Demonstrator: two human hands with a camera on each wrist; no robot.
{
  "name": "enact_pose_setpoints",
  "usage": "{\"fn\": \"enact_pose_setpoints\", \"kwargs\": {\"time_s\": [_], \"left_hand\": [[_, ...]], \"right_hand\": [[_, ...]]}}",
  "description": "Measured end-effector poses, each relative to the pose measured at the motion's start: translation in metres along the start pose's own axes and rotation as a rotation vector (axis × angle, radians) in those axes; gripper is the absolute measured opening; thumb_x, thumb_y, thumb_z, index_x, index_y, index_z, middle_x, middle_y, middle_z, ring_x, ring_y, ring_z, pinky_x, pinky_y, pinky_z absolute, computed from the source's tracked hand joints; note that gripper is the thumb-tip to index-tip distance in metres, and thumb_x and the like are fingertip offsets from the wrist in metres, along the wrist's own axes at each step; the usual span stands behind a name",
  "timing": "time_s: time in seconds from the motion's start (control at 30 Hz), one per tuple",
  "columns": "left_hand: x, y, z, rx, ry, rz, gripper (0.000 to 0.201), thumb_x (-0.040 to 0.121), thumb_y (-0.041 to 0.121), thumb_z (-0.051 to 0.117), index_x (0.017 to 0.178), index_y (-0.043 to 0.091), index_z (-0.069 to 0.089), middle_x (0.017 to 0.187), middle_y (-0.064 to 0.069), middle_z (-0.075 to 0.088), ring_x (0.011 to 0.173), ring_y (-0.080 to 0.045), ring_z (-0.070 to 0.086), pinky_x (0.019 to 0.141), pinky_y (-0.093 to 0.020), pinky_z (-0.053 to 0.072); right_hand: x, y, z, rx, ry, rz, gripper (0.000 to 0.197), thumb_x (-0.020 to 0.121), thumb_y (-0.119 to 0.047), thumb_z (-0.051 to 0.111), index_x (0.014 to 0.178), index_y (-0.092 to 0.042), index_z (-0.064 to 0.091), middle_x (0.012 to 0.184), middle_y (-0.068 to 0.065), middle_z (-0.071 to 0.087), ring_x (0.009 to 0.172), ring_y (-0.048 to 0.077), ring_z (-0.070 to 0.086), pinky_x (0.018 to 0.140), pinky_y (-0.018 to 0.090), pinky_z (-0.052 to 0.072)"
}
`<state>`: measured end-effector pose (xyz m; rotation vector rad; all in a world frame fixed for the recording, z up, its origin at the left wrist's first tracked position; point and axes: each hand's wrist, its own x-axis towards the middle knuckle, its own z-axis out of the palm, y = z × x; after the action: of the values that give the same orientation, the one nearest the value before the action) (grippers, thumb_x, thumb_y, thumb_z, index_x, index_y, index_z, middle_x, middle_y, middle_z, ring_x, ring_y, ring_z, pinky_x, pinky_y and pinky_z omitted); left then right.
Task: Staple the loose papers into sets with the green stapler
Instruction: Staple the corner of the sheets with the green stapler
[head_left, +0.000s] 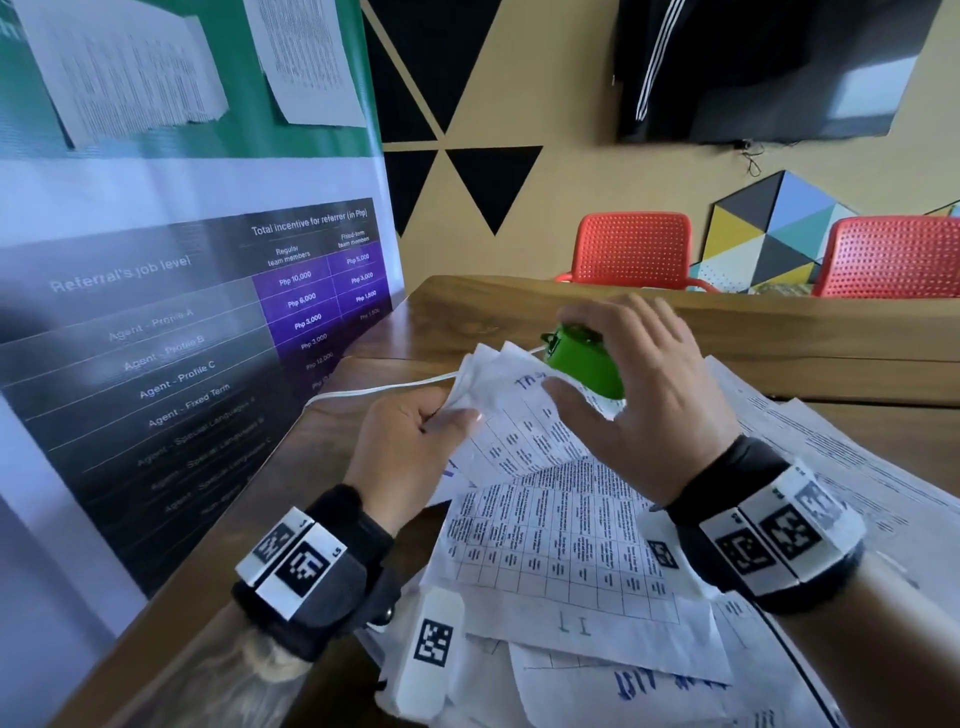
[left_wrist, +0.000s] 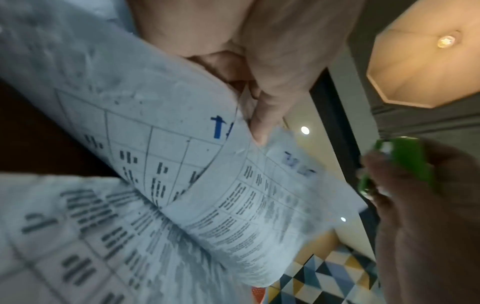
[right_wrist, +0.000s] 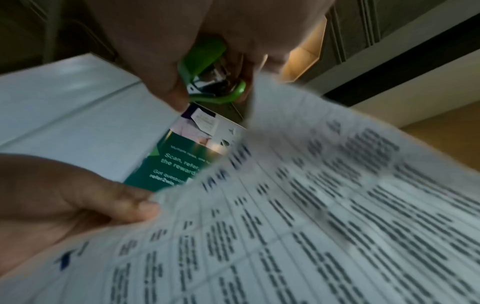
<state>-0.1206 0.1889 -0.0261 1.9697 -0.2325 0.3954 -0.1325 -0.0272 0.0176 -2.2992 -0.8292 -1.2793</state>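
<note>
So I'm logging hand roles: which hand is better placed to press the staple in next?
Right. The right hand already grips the green stapler at the papers' top edge; the left hand pinches their corner.

Two red chairs (head_left: 631, 244) stand behind the brown wooden table (head_left: 753, 332), by a yellow wall (head_left: 571, 104) with black triangles.

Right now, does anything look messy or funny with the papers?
Yes. The papers on the table lie in a crooked, overlapping heap, not squared. The set pinched by the left hand is crumpled and curled at its corner, beside the green stapler in the right hand.
</note>
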Motion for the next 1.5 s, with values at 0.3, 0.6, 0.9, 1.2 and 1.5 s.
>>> {"fn": "enact_pose_setpoints", "kwargs": {"time_s": [0.3, 0.6, 0.9, 1.2, 1.5], "left_hand": [[-0.002, 0.007, 0.010, -0.708, 0.019, -0.364, 0.026, 0.081, 0.016, 0.076, 0.104, 0.003, 0.071, 0.102, -0.021, 0.076, 0.089, -0.036, 0.073, 0.083, -0.048, 0.059], [-0.010, 0.011, 0.020, -0.694, 0.039, -0.272, 0.023, 0.088, 0.016, 0.072, 0.104, 0.001, 0.070, 0.098, -0.022, 0.076, 0.082, -0.032, 0.070, 0.078, -0.043, 0.059], [-0.011, 0.010, 0.022, -0.873, -0.005, -0.356, 0.026, 0.068, 0.026, 0.084, 0.085, 0.009, 0.075, 0.095, -0.025, 0.071, 0.087, -0.035, 0.059, 0.088, -0.052, 0.044], [-0.013, 0.010, 0.026, -0.809, 0.032, -0.275, 0.014, 0.087, 0.016, 0.070, 0.088, 0.003, 0.072, 0.080, -0.017, 0.074, 0.055, -0.018, 0.065, 0.048, -0.024, 0.052], [-0.012, 0.008, 0.027, -0.819, 0.032, -0.266, 0.031, 0.070, 0.027, 0.078, 0.090, 0.004, 0.075, 0.089, -0.020, 0.074, 0.068, -0.026, 0.067, 0.063, -0.032, 0.058]], "right_hand": [[-0.011, -0.014, 0.015, 0.232, -0.309, 0.097, 0.020, 0.085, -0.027, 0.068, 0.104, -0.022, 0.064, 0.101, -0.011, 0.060, 0.082, 0.013, 0.059, 0.069, 0.034, 0.052], [-0.012, -0.008, 0.017, 0.205, -0.325, 0.134, 0.021, 0.083, -0.038, 0.065, 0.101, -0.025, 0.065, 0.096, -0.011, 0.059, 0.078, 0.017, 0.060, 0.065, 0.040, 0.052], [-0.012, -0.008, 0.016, 0.160, -0.295, 0.101, 0.019, 0.084, -0.031, 0.067, 0.102, -0.026, 0.066, 0.098, -0.010, 0.058, 0.078, 0.016, 0.058, 0.062, 0.037, 0.051], [-0.011, -0.012, 0.015, 0.124, -0.277, 0.085, 0.020, 0.080, -0.028, 0.067, 0.100, -0.023, 0.068, 0.096, -0.009, 0.059, 0.081, 0.015, 0.058, 0.063, 0.036, 0.051], [-0.011, -0.013, 0.014, 0.123, -0.276, 0.086, 0.017, 0.080, -0.024, 0.069, 0.097, -0.023, 0.067, 0.095, -0.008, 0.058, 0.075, 0.016, 0.057, 0.059, 0.034, 0.050]]}}
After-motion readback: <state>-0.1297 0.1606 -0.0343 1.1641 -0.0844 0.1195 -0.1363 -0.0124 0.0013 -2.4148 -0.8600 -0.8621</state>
